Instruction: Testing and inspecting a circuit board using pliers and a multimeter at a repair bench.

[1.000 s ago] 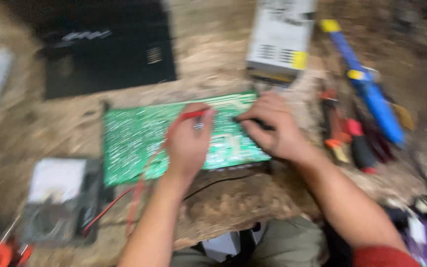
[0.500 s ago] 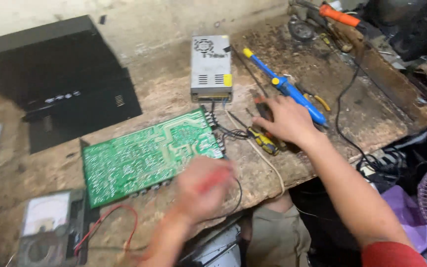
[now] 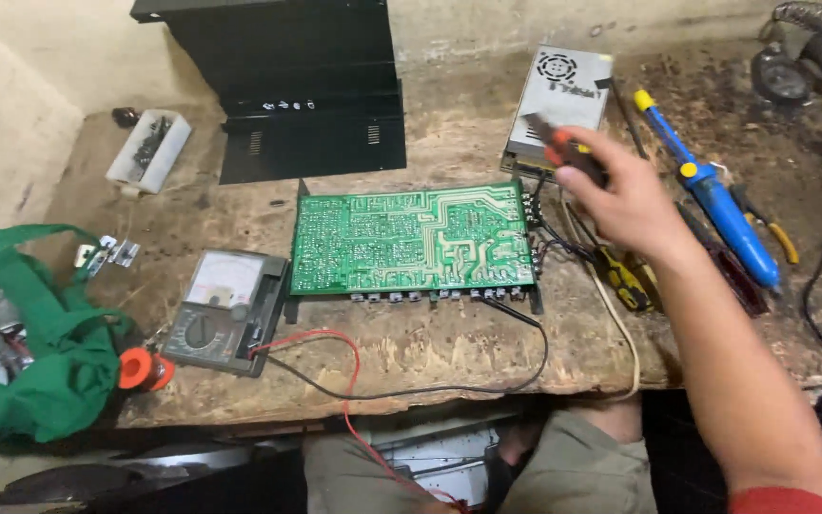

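Right now the right hand is curled shut around a small tool with a red and black handle, its tip raised over the silver power supply box and off the right end of the green circuit board. The board lies flat, solder side up, in the middle of the worktop, touching nothing but its own leads. The left hand is out of view.

Working the tool well, I judge, means bringing the tip down slowly and square to the board, since the traces are fine and close together. The black and red meter leads trail from the analogue meter across the front edge, so the forearm should stay clear of them. The blue soldering tool lies just beside the wrist; a careless sweep could knock it.
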